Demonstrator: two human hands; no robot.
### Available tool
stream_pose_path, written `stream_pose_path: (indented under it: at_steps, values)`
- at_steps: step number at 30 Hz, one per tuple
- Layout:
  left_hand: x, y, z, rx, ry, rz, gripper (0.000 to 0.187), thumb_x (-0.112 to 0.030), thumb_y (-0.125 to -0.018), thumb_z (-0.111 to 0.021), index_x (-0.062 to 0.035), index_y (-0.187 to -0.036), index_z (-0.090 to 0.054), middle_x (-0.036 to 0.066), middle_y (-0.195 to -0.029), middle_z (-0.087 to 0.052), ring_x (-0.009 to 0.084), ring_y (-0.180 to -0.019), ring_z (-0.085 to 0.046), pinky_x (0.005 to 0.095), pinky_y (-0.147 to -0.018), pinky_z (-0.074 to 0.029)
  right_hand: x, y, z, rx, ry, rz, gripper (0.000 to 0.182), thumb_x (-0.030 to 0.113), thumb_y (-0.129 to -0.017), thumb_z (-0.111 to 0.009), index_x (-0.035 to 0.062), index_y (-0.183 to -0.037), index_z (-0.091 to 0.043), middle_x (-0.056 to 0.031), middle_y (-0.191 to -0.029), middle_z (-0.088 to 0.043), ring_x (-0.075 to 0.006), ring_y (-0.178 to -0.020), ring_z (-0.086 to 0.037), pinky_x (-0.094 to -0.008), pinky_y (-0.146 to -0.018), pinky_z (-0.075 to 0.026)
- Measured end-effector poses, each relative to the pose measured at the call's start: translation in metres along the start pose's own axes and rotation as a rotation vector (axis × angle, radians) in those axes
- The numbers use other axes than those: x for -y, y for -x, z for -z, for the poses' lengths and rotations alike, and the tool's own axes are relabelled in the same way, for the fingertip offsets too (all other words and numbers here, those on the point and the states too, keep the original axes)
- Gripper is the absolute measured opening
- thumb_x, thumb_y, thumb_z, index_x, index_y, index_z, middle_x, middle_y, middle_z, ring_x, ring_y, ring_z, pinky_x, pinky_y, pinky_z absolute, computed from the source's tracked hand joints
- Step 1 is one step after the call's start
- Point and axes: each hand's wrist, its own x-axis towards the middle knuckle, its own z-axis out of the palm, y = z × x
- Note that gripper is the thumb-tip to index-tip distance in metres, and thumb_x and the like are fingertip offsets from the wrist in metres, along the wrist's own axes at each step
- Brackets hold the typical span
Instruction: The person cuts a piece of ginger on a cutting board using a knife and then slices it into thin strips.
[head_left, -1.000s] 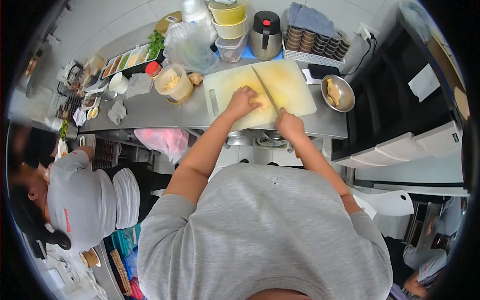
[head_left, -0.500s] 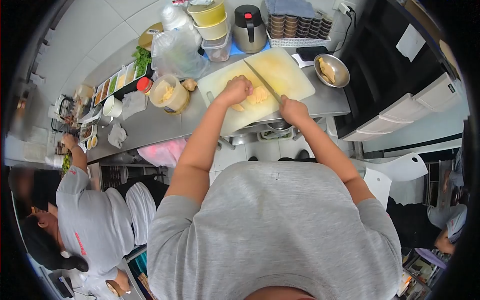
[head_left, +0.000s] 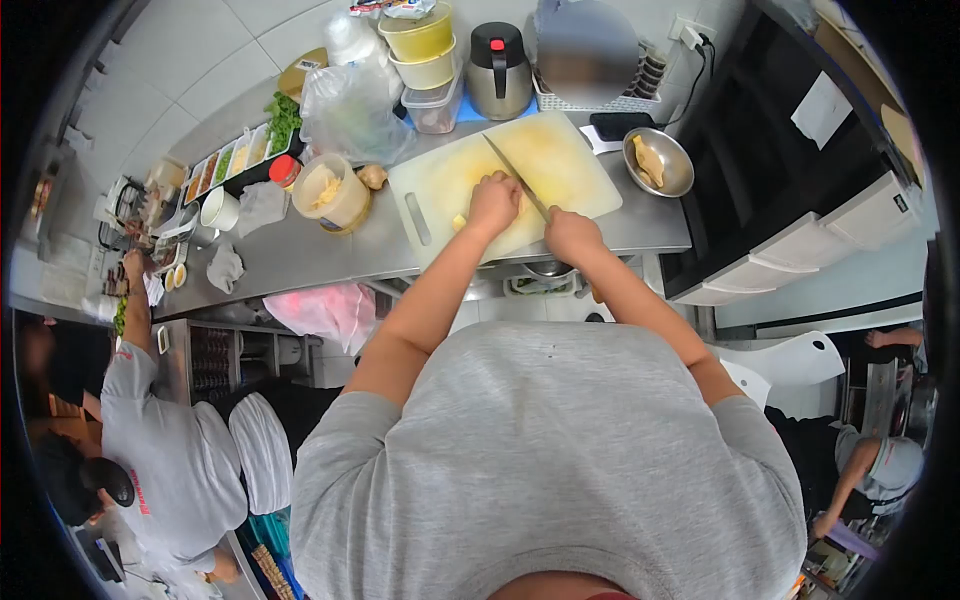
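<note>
My right hand [head_left: 573,237] grips the handle of a long kitchen knife [head_left: 513,173], whose blade points away from me across a white cutting board [head_left: 417,218]. Beside the blade, my left hand [head_left: 496,203] is closed, fingers curled down over the spot where pale yellow meat lay; the hand hides that meat. A small pale yellow bit [head_left: 459,221] shows on the board left of my left hand. Left of the board stands a round plastic tub [head_left: 345,205] with pale yellow strips inside. A steel bowl [head_left: 681,165] at the right holds another pale yellow piece [head_left: 649,163].
Behind the board stand a steel jug [head_left: 500,85], stacked tubs [head_left: 417,40] and a plastic bag [head_left: 350,115]. A brown knobbly root [head_left: 373,177] lies near the tub. A dark phone [head_left: 620,126] lies behind the bowl. A co-worker [head_left: 180,460] stands at the left, another [head_left: 875,465] at the right.
My left hand has moved right, over the meat and closer to the knife. The knife and my right hand have shifted slightly left in view. The left co-worker has leaned forward.
</note>
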Motion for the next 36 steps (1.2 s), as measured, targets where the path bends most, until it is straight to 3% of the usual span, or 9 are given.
stream_pose_path:
  at_steps: [5, 10, 13, 16, 22, 25, 28, 33, 36]
  values:
    - [0.001, 0.006, -0.009, -0.133, 0.087, -0.011, 0.010, -0.014, -0.078, -0.061, -0.0071, -0.084, -0.067, 0.010, -0.089, -0.062, 0.0328, -0.084, -0.056, 0.0430, -0.076, -0.044, 0.013, 0.002, 0.026, 0.048, 0.068, 0.034, 0.025, 0.013, -0.084, -0.043, 0.0004, -0.098, -0.061, -0.0223, -0.093, -0.067, -0.0354, -0.088, -0.066, -0.0440, -0.078, -0.051]
    - [-0.002, 0.010, -0.009, -0.179, 0.054, -0.039, 0.010, -0.013, -0.077, -0.063, -0.0059, -0.084, -0.066, 0.010, -0.089, -0.062, 0.0328, -0.083, -0.056, 0.0425, -0.076, -0.044, 0.021, -0.009, 0.000, -0.039, 0.001, -0.040, 0.024, 0.011, -0.083, -0.046, 0.0018, -0.097, -0.063, -0.0205, -0.094, -0.067, -0.0342, -0.087, -0.067, -0.0423, -0.076, -0.052]
    - [-0.004, 0.017, -0.012, -0.196, 0.059, -0.033, 0.010, -0.012, -0.077, -0.063, -0.0057, -0.085, -0.065, 0.010, -0.091, -0.062, 0.0329, -0.085, -0.055, 0.0423, -0.077, -0.043, 0.012, -0.022, 0.004, -0.032, 0.014, 0.072, 0.025, 0.014, -0.085, -0.044, -0.0008, -0.094, -0.061, -0.0245, -0.088, -0.066, -0.0369, -0.081, -0.066, -0.0463, -0.073, -0.052]
    - [-0.006, 0.012, -0.010, -0.241, 0.044, -0.031, 0.010, -0.012, -0.077, -0.062, -0.0055, -0.085, -0.065, 0.010, -0.093, -0.060, 0.0327, -0.088, -0.053, 0.0420, -0.079, -0.042, 0.013, -0.023, -0.006, -0.075, 0.002, 0.046, 0.024, 0.014, -0.085, -0.044, -0.0006, -0.094, -0.061, -0.0252, -0.086, -0.066, -0.0371, -0.079, -0.066, -0.0464, -0.073, -0.052]
    - [-0.008, 0.014, -0.004, -0.219, 0.058, -0.046, 0.011, -0.011, -0.077, -0.060, -0.0043, -0.086, -0.064, 0.010, -0.092, -0.058, 0.0321, -0.091, -0.051, 0.0417, -0.082, -0.042, 0.020, -0.017, 0.010, -0.024, 0.053, 0.067, 0.024, 0.015, -0.085, -0.045, -0.0003, -0.095, -0.061, -0.0246, -0.087, -0.066, -0.0358, -0.080, -0.067, -0.0464, -0.074, -0.052]
    - [-0.007, 0.022, -0.009, -0.200, 0.082, -0.032, 0.011, -0.010, -0.077, -0.061, -0.0041, -0.086, -0.064, 0.010, -0.091, -0.058, 0.0320, -0.089, -0.052, 0.0419, -0.082, -0.042, 0.022, -0.018, -0.008, -0.102, -0.003, 0.012, 0.023, 0.015, -0.086, -0.045, 0.0009, -0.093, -0.062, -0.0233, -0.087, -0.067, -0.0360, -0.081, -0.067, -0.0467, -0.074, -0.051]
    - [-0.004, 0.017, -0.009, -0.213, 0.090, -0.032, 0.011, -0.011, -0.076, -0.061, -0.0041, -0.085, -0.063, 0.010, -0.091, -0.058, 0.0319, -0.088, -0.052, 0.0422, -0.081, -0.042, 0.024, -0.017, 0.014, 0.039, 0.054, -0.003, 0.022, 0.013, -0.084, -0.046, 0.0028, -0.097, -0.061, -0.0200, -0.091, -0.067, -0.0344, -0.086, -0.066, -0.0426, -0.075, -0.052]
    - [-0.005, 0.016, -0.011, -0.222, 0.093, -0.034, 0.011, -0.010, -0.076, -0.060, -0.0045, -0.085, -0.063, 0.011, -0.090, -0.058, 0.0317, -0.088, -0.052, 0.0423, -0.080, -0.042, 0.016, -0.026, -0.015, -0.100, 0.021, 0.033, 0.023, 0.014, -0.085, -0.045, 0.0017, -0.095, -0.061, -0.0205, -0.087, -0.067, -0.0351, -0.082, -0.066, -0.0443, -0.073, -0.052]
    - [-0.008, 0.017, -0.003, -0.336, 0.113, -0.071, 0.010, -0.011, -0.076, -0.060, -0.0047, -0.084, -0.063, 0.011, -0.090, -0.059, 0.0317, -0.088, -0.053, 0.0424, -0.081, -0.042, 0.016, -0.027, -0.017, -0.108, 0.023, 0.038, 0.024, 0.014, -0.085, -0.044, 0.0010, -0.094, -0.061, -0.0212, -0.085, -0.067, -0.0357, -0.080, -0.066, -0.0452, -0.072, -0.051]
